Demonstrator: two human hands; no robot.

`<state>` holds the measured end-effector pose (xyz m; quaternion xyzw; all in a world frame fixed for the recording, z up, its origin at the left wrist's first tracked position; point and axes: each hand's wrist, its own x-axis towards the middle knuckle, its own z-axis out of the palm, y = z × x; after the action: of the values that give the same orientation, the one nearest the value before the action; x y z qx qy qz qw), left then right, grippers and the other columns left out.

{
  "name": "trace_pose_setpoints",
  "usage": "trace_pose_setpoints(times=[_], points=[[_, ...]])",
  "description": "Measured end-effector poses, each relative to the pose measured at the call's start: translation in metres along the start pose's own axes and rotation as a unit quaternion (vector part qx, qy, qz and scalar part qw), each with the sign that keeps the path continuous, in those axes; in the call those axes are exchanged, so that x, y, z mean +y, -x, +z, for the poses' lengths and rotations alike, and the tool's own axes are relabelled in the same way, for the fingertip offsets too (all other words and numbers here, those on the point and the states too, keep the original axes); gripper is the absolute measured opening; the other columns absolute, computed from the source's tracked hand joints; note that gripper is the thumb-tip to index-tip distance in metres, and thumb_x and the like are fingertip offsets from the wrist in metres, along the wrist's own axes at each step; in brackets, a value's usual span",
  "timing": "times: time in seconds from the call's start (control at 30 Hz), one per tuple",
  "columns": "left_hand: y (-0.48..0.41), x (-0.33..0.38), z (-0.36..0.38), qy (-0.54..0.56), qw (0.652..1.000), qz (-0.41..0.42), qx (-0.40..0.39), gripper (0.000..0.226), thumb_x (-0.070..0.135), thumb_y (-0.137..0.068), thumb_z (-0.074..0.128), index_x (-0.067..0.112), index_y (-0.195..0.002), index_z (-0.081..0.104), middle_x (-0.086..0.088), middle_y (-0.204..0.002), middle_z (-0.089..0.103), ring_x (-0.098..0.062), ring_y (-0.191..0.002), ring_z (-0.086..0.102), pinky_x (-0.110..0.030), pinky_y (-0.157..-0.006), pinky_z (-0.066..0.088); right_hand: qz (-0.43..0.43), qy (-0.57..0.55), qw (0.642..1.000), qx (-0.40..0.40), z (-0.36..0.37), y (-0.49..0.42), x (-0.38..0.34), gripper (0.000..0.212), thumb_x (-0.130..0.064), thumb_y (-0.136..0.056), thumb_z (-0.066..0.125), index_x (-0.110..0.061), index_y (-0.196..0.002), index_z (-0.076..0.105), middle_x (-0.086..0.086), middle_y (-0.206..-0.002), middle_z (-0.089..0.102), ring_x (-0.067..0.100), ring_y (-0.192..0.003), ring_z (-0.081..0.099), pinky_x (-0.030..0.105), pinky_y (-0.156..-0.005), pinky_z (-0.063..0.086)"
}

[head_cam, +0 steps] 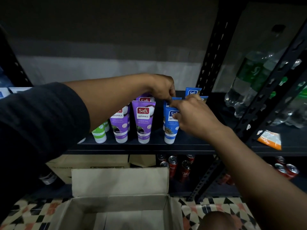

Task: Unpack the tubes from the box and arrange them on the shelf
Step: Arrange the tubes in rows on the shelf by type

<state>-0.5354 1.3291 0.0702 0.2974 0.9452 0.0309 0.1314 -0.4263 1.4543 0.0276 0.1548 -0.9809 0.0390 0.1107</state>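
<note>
Tubes stand cap-down in rows on the black shelf [191,143]: green ones [99,133] at left, purple ones [143,122] in the middle, blue ones [171,130] at right. My left hand [163,87] reaches over the purple tubes and pinches the top of a blue tube behind the front one. My right hand [194,117] grips the upper part of the front blue tube, fingers curled round it. More blue tubes [192,92] stand behind my hands. The open cardboard box [119,181] sits below the shelf; no tubes show in the part of its inside that I see.
Black perforated uprights [214,52] frame the shelf. Shrink-wrapped bottles [259,83] and an orange packet [270,140] lie on the shelf to the right. Red cans [184,168] and a carton [93,163] occupy the lower shelf. Patterned floor tiles [212,209] surround the box.
</note>
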Motion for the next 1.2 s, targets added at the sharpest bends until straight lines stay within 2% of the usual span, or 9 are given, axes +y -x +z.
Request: trace_pose_setpoints(times=[0.1, 0.23, 0.37, 0.53, 0.63, 0.77, 0.93, 1.1, 1.2], points=[[0.006, 0.002, -0.004, -0.021, 0.999, -0.002, 0.031, 0.027, 0.030, -0.092, 0.060, 0.022, -0.116, 0.069, 0.005, -0.111, 0.068, -0.012, -0.096, 0.059, -0.026, -0.079, 0.044, -0.004, -0.022, 1.000, 0.017, 0.003, 0.002, 0.003, 0.042, -0.023, -0.094, 0.058, -0.017, -0.135, 0.052, 0.008, -0.117, 0.064, 0.028, -0.118, 0.047, 0.028, -0.099, 0.029], [0.028, 0.014, -0.013, -0.010, 0.974, 0.014, 0.227, 0.030, 0.032, -0.094, 0.054, 0.025, -0.121, 0.065, 0.004, -0.122, 0.067, -0.016, -0.111, 0.060, -0.029, -0.096, 0.046, 0.012, -0.093, 0.984, 0.154, 0.012, 0.010, 0.011, 0.039, -0.016, -0.089, 0.063, -0.014, -0.127, 0.058, 0.002, -0.119, 0.064, 0.022, -0.112, 0.055, 0.031, -0.100, 0.036], [0.097, 0.049, 0.035, 0.225, 0.863, 0.091, 0.443, 0.035, 0.025, -0.099, 0.047, 0.026, -0.133, 0.054, 0.010, -0.134, 0.058, -0.004, -0.126, 0.050, -0.031, -0.108, 0.039, 0.089, -0.293, 0.896, 0.322, 0.035, 0.041, 0.003, 0.039, -0.009, -0.091, 0.060, -0.011, -0.130, 0.057, -0.003, -0.126, 0.058, 0.004, -0.114, 0.053, 0.015, -0.100, 0.038], [0.130, 0.083, 0.157, 0.506, 0.779, 0.063, 0.365, 0.060, 0.047, -0.095, 0.033, 0.031, -0.151, 0.018, 0.025, -0.157, 0.012, 0.007, -0.144, 0.010, -0.027, -0.120, 0.016, 0.166, -0.599, 0.756, 0.203, 0.103, 0.058, -0.013, 0.071, -0.043, -0.087, 0.054, -0.027, -0.152, 0.031, -0.014, -0.154, 0.037, 0.001, -0.142, 0.032, 0.040, -0.120, 0.026], [0.107, 0.083, 0.190, 0.594, 0.740, -0.022, 0.316, 0.083, 0.077, -0.079, 0.029, 0.040, -0.150, 0.005, 0.034, -0.154, 0.000, 0.020, -0.137, 0.003, -0.019, -0.119, 0.011, 0.171, -0.628, 0.748, 0.125, 0.128, 0.052, -0.019, 0.082, -0.056, -0.083, 0.051, -0.038, -0.155, 0.015, -0.020, -0.160, 0.019, -0.002, -0.146, 0.018, 0.044, -0.122, 0.018], [0.077, 0.077, 0.202, 0.642, 0.699, -0.053, 0.310, 0.108, 0.097, -0.060, 0.027, 0.039, -0.149, 0.005, 0.029, -0.155, 0.003, 0.028, -0.131, 0.008, 0.005, -0.100, 0.017, 0.163, -0.655, 0.728, 0.123, 0.132, 0.043, -0.023, 0.080, -0.046, -0.086, 0.050, -0.035, -0.156, 0.012, -0.020, -0.161, 0.018, -0.004, -0.144, 0.024, 0.033, -0.119, 0.025], [0.048, 0.064, 0.203, 0.681, 0.659, -0.056, 0.315, 0.121, 0.098, -0.057, 0.031, 0.028, -0.153, 0.007, 0.018, -0.159, 0.009, 0.009, -0.142, 0.010, -0.027, -0.121, 0.013, 0.160, -0.676, 0.707, 0.131, 0.130, 0.029, -0.016, 0.080, -0.035, -0.084, 0.047, -0.027, -0.157, 0.014, -0.014, -0.160, 0.023, -0.002, -0.141, 0.032, 0.028, -0.116, 0.032], [0.038, 0.060, 0.203, 0.680, 0.662, -0.046, 0.312, 0.110, 0.093, -0.067, 0.029, 0.026, -0.153, 0.018, 0.011, -0.155, 0.030, 0.004, -0.139, 0.030, -0.027, -0.117, 0.025, 0.150, -0.691, 0.699, 0.107, 0.136, 0.024, -0.017, 0.083, -0.036, -0.079, 0.050, -0.023, -0.156, 0.020, 0.001, -0.152, 0.042, 0.011, -0.133, 0.049, 0.034, -0.109, 0.043], [0.034, 0.059, 0.204, 0.671, 0.670, -0.037, 0.316, 0.096, 0.086, -0.077, 0.025, 0.026, -0.151, 0.025, 0.008, -0.151, 0.038, -0.001, -0.138, 0.035, -0.035, -0.118, 0.027, 0.145, -0.701, 0.689, 0.115, 0.136, 0.022, -0.018, 0.073, -0.024, -0.082, 0.047, -0.016, -0.152, 0.029, 0.007, -0.142, 0.054, 0.013, -0.124, 0.057, 0.023, -0.096, 0.050]])
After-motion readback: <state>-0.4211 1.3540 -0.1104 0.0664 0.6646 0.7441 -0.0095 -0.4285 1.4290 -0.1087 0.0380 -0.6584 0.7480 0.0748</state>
